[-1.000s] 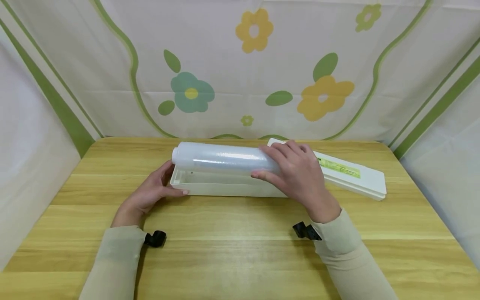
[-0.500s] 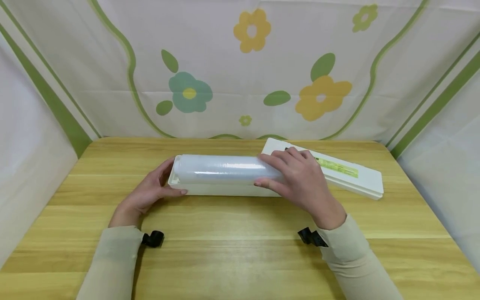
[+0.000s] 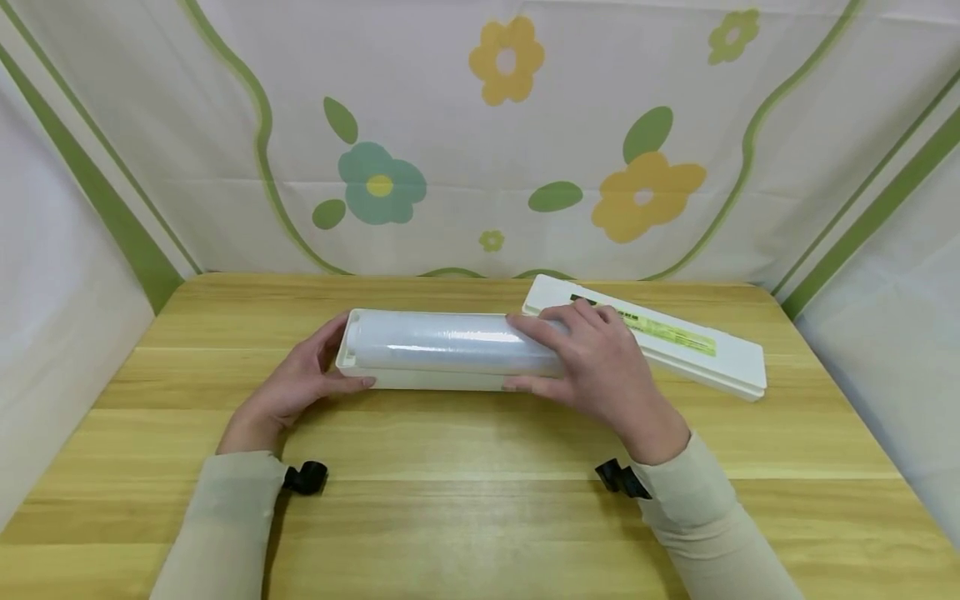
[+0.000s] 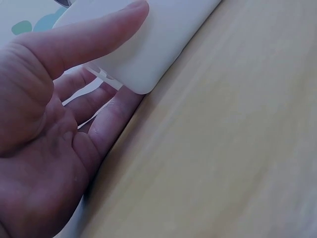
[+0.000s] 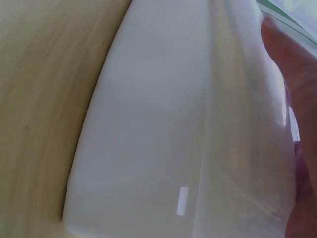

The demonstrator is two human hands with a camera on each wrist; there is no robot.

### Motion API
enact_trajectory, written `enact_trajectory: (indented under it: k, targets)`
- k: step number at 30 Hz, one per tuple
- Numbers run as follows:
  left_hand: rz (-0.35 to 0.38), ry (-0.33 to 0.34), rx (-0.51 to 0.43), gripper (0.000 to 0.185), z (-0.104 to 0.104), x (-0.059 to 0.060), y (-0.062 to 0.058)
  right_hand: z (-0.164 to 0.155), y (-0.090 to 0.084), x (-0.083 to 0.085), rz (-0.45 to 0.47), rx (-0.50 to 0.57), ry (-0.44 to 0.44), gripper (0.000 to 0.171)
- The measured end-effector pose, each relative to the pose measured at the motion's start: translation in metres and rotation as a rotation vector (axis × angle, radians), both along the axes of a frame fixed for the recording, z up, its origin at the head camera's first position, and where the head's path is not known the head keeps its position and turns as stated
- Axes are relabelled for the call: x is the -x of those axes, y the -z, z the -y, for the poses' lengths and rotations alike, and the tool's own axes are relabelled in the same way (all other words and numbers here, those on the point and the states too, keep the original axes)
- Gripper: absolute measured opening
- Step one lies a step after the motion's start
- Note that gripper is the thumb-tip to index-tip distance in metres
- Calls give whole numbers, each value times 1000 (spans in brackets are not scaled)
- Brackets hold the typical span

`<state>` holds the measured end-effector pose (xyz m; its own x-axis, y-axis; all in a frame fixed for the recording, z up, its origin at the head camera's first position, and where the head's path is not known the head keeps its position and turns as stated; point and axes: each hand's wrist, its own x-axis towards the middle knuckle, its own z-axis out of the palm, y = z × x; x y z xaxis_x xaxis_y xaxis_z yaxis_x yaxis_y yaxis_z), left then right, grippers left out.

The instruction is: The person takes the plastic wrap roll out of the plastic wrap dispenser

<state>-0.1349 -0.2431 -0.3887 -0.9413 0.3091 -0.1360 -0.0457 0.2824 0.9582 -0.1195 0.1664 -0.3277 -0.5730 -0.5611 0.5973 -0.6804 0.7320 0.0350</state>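
Head view: glossy cylindrical roll of clear film (image 3: 450, 342) lying in a long white plastic tray (image 3: 420, 379) on the wood-grain tabletop (image 3: 480, 500). Right hand (image 3: 600, 367) curls its fingers over the roll; left hand (image 3: 300, 387) clasps the tray's rounded end. Flat lid (image 3: 697, 354) lies behind.

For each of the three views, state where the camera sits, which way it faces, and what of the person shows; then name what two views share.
Head: worn high, facing forward and down at the wooden table; both sleeved arms, left hand, right hand on the film roll.
Left wrist: low by the palm, looking along the left hand at the white tray corner.
Right wrist: close above the white tray; only fingers show.
Shared: both wrist views show the white tray.
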Motion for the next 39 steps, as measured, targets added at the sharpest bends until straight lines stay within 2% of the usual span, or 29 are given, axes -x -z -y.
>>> enact_trajectory:
  k: [4,11,21,30,39]
  targets:
    - [2,-6,-14,100,1,0,-1,2,1,-1,18,-25,1,85]
    - [-3,15,-8,101,0,1,3,0,2,2,12,-53,19,75]
    - [22,15,29,104,2,0,4,-3,0,4,-5,28,-33,76]
    - [29,38,-12,106,1,2,3,-14,-7,-8,27,76,-8,72]
    - [47,27,-1,109,2,2,0,-36,-1,-24,46,65,-10,70]
